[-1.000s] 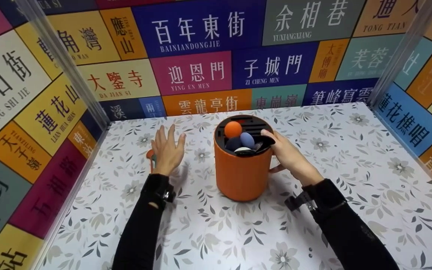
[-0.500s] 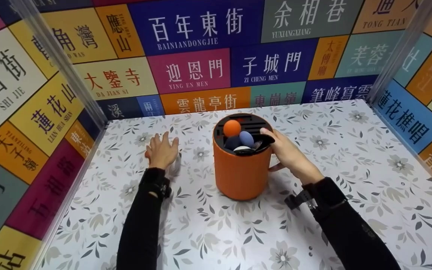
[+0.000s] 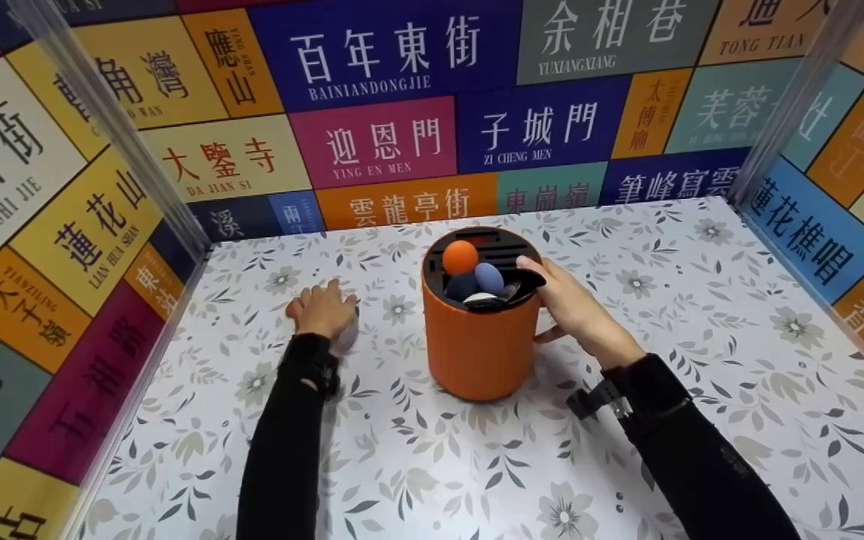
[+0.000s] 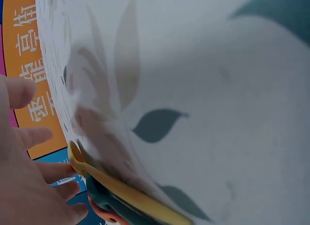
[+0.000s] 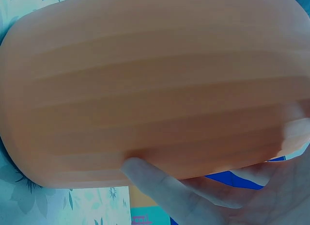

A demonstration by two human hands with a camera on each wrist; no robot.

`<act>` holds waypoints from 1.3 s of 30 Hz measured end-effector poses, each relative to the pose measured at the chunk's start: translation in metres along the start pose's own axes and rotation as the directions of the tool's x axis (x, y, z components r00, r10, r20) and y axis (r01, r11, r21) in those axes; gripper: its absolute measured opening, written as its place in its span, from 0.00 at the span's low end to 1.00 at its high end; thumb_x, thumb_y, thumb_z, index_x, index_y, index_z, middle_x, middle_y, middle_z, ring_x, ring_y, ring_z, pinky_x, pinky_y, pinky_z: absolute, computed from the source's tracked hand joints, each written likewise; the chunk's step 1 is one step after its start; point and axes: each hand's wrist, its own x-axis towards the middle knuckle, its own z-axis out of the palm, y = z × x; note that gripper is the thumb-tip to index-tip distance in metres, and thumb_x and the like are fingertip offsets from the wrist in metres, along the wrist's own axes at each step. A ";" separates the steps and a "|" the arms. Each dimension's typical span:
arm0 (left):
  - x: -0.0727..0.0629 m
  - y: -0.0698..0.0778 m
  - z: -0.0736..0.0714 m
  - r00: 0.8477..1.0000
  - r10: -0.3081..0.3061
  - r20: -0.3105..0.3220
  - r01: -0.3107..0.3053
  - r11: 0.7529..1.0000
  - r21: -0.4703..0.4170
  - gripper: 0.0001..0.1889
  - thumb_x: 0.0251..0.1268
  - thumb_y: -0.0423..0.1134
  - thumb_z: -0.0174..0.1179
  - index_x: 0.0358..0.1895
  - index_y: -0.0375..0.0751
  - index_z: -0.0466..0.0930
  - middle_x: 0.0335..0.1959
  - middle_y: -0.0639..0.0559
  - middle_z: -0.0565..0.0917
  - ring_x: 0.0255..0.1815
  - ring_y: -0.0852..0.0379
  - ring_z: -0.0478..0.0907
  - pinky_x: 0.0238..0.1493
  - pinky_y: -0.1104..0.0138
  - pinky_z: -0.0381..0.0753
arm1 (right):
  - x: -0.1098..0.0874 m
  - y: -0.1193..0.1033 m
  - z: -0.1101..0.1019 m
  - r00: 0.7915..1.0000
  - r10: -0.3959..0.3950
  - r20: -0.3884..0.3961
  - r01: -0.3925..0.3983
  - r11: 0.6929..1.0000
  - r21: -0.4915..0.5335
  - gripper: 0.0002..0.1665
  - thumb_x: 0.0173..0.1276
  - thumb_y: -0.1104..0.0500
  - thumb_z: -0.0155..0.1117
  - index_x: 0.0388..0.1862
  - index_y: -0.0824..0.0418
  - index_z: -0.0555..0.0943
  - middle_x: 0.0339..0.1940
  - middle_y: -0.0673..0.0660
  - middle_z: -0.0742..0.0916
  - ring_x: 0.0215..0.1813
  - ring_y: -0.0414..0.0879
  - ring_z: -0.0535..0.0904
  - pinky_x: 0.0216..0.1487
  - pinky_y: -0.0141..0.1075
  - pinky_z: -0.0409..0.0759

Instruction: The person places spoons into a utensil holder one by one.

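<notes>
My right hand (image 3: 580, 311) holds an orange utensil holder (image 3: 481, 352) by its right side, the thumb on the rim. In the right wrist view a fingertip presses its ribbed wall (image 5: 145, 99). The holder stands upright, its slotted black top facing up. An orange ball-shaped piece (image 3: 460, 257), a blue rounded piece (image 3: 490, 278) and navy, white and black ones sit in it. Further left, my left hand (image 3: 323, 311) reaches low over the table, its fingers loosely bent beside a yellow spoon (image 4: 128, 191). Dark green (image 4: 104, 193) and orange (image 4: 99, 213) utensils lie against that spoon.
The table (image 3: 432, 480) has a white cover with grey flowers and leaves. Colourful sign-printed walls (image 3: 394, 142) close in the back and both sides. A clear corner strip (image 3: 124, 135) runs down at the left.
My left hand has come down towards the table and its fingers have bent over the utensils there. The right hand keeps its hold, and the holder stays in place.
</notes>
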 end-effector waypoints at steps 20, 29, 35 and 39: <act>-0.016 0.014 0.008 0.994 0.007 -0.106 -0.013 0.998 -0.060 0.23 0.71 0.35 0.55 0.64 0.23 0.75 0.60 0.22 0.76 0.63 0.24 0.72 0.67 0.40 0.69 | -0.001 -0.001 0.000 1.000 0.006 -0.018 -0.006 1.000 0.014 0.46 0.80 0.28 0.46 0.86 0.51 0.57 0.74 0.65 0.73 0.70 0.64 0.73 0.42 0.60 0.87; -0.026 0.024 0.013 0.988 -0.064 -0.140 0.028 0.967 -0.252 0.17 0.73 0.33 0.48 0.58 0.27 0.77 0.57 0.27 0.80 0.60 0.29 0.77 0.61 0.43 0.76 | 0.000 0.000 0.002 1.000 -0.002 -0.004 0.002 1.000 -0.005 0.46 0.79 0.27 0.45 0.87 0.46 0.55 0.77 0.64 0.71 0.71 0.65 0.73 0.40 0.60 0.87; -0.032 0.032 0.013 0.977 -0.041 -0.210 -0.077 0.848 -0.524 0.12 0.76 0.32 0.40 0.49 0.34 0.74 0.41 0.35 0.82 0.35 0.41 0.82 0.40 0.54 0.81 | 0.000 0.000 0.001 1.000 0.002 -0.008 -0.002 1.000 0.002 0.46 0.80 0.28 0.45 0.87 0.48 0.55 0.74 0.65 0.73 0.70 0.64 0.74 0.40 0.60 0.87; -0.036 0.036 0.012 0.982 -0.067 -0.179 -0.078 0.716 -0.694 0.14 0.78 0.33 0.38 0.51 0.33 0.73 0.38 0.37 0.79 0.19 0.53 0.75 0.24 0.65 0.78 | 0.001 -0.001 0.002 1.000 0.003 -0.011 -0.003 1.000 -0.001 0.46 0.80 0.28 0.45 0.87 0.48 0.55 0.71 0.66 0.76 0.69 0.64 0.74 0.41 0.62 0.86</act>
